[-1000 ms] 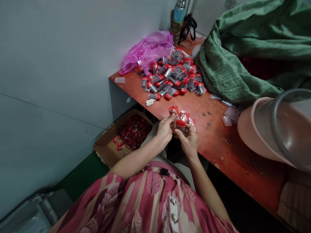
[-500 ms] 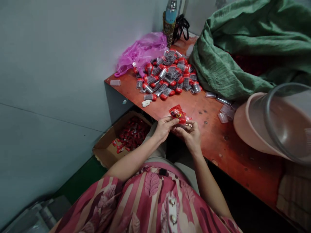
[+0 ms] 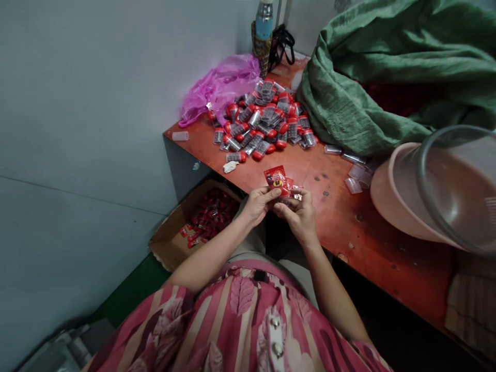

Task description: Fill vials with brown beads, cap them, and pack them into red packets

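Observation:
My left hand [image 3: 259, 205] and my right hand [image 3: 296, 217] meet over the table edge, pinching a small red-capped plastic vial with a red printed packet [image 3: 276, 179] attached. Its lower part is hidden by my fingers. Beyond my hands, a heap of several clear vials with red caps [image 3: 263, 121] lies on the orange-red wooden tabletop [image 3: 349, 217]. Several loose clear tubes [image 3: 353, 178] lie to the right. To my left, below the table, an open cardboard box [image 3: 170, 243] holds red packets [image 3: 212, 214].
A crumpled pink plastic bag [image 3: 219, 90] lies against the wall, and a bottle in a woven holder [image 3: 261, 41] stands behind it. Green cloth [image 3: 360, 88] is bunched at the back right. A large pink basin [image 3: 426, 201] rests on the table's right side.
My hands have turned the red packet more upright and drawn it together above the vial. The whole scene has shifted slightly left as my head moved.

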`<act>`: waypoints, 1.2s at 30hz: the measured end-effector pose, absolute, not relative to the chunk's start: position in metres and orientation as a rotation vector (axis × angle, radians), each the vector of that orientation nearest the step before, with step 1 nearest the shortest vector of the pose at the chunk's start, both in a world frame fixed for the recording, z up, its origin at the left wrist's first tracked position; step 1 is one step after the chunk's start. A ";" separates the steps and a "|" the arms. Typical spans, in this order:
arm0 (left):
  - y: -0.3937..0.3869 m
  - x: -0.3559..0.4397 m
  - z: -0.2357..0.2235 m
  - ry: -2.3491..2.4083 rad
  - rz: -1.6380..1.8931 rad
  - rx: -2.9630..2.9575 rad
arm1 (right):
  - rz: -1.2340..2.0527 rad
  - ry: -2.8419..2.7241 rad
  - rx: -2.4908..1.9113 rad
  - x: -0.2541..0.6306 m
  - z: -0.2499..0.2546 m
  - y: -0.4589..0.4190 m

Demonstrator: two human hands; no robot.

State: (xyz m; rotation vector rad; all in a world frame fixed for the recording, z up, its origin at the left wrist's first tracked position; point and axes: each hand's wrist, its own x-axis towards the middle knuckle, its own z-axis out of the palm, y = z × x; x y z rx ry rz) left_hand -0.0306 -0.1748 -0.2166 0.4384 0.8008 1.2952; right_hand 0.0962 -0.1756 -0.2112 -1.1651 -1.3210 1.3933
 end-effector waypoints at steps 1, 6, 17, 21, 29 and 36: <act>-0.176 -0.030 -0.218 0.803 1.292 0.431 | 1.430 -1.331 -1.153 0.097 -0.210 -0.175; -0.180 -0.030 -0.222 0.850 1.234 0.482 | 1.661 -1.263 -1.073 0.105 -0.211 -0.167; -0.184 -0.027 -0.223 0.819 1.210 0.452 | 1.561 -1.374 -1.134 0.102 -0.211 -0.172; -0.191 -0.024 -0.223 0.801 1.187 0.435 | 1.651 -1.208 -1.105 0.101 -0.214 -0.173; -0.190 -0.025 -0.229 0.855 1.339 0.318 | 1.314 -1.546 -1.234 0.098 -0.224 -0.183; -0.202 -0.020 -0.230 0.895 1.270 0.352 | 1.669 -1.178 -1.093 0.097 -0.227 -0.182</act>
